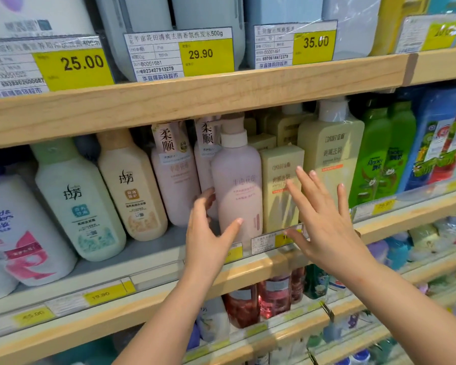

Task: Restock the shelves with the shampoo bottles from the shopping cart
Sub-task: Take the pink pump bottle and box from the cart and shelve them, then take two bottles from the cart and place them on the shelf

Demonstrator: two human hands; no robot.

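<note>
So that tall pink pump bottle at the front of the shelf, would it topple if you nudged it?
Probably, if pushed high: the pink pump bottle is tall and narrow with a pump on top. Its smooth, rounded sides look slippery. The left hand touches its side while the right hand hovers open, perhaps steadying it.

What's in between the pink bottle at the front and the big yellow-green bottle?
In the head view, a smaller pale yellow bottle stands between the pink bottle and the big yellow-green bottle. The right hand partly covers it.
</note>
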